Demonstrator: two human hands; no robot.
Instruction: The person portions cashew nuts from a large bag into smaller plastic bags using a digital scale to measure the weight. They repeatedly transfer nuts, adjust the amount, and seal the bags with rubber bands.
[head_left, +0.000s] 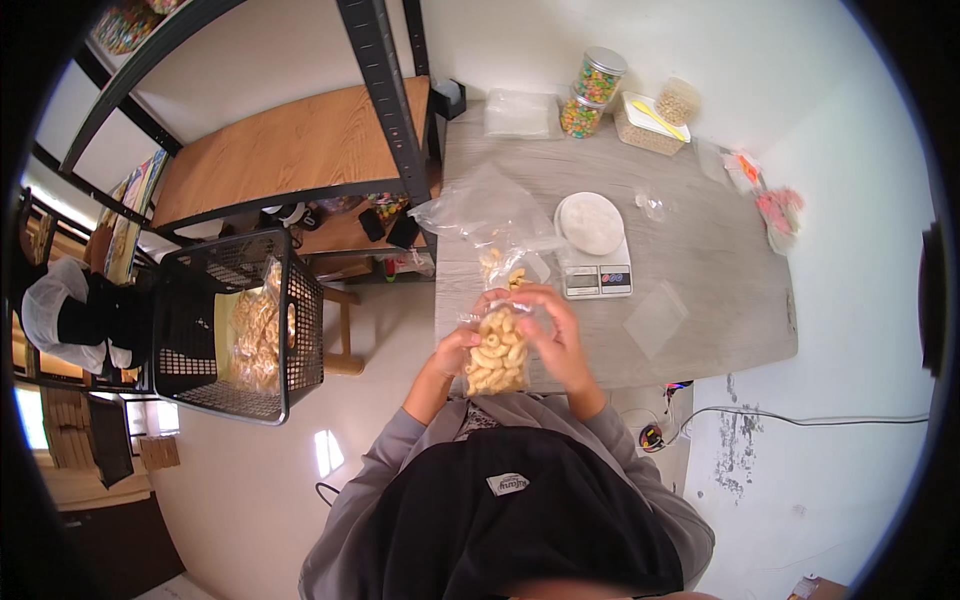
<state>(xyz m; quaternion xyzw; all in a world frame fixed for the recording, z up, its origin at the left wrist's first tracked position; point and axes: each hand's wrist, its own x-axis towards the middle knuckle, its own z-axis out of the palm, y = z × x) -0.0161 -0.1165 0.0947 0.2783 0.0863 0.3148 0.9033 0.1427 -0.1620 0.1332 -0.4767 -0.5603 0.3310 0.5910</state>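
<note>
A clear plastic pouch of curved, macaroni-shaped snacks (499, 352) is upright in front of my chest, at the table's near edge. My left hand (456, 349) grips its left side. My right hand (553, 330) is at its top right, with the fingers along the upper edge; how firmly they pinch it is blurred. Just beyond, a large clear plastic bag (495, 202) lies spread on the table with some loose snacks (517, 279) at its mouth. The white digital kitchen scale (594, 244) stands to the right of that bag, and a small flat clear pouch (656, 319) lies nearer me.
On my left, a black plastic basket (225, 330) holds filled snack bags (259, 330). Behind it stands a metal-framed shelf (300, 150). Stacked jars of colourful cereal (592, 94), a lidded container (651, 124) and a stack of clear bags (523, 114) line the table's back.
</note>
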